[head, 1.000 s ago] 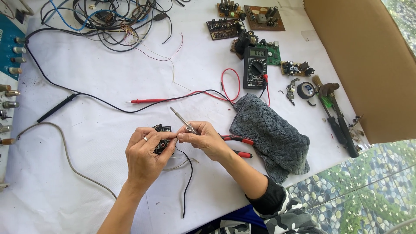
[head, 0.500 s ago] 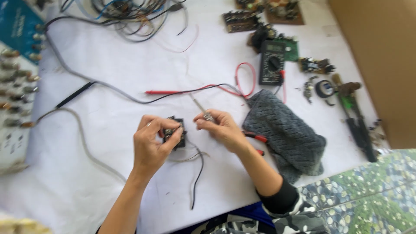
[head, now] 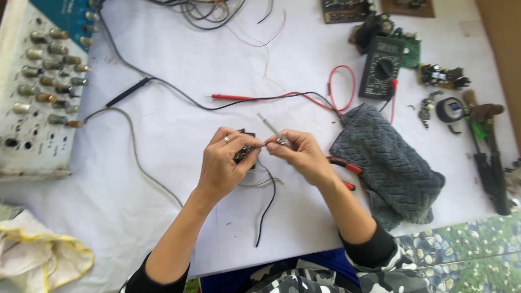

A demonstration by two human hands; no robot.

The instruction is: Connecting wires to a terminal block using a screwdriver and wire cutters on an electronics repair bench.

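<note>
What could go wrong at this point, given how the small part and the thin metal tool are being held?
The left hand pinches a small black component only at the fingertips, above the table, so it may slip when the thin metal tool in the right hand presses on it. The tool tip works close to the left fingers, so a slip could jab them. Loose wires hang from the part and could snag on the red-handled pliers nearby.

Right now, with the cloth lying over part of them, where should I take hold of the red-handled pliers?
Grip the red-handled pliers by the two handles, coming from the left, near the right hand. Only the handles show; the head end lies hidden under the grey knitted cloth, so a sideways pull would likely free them.
</note>
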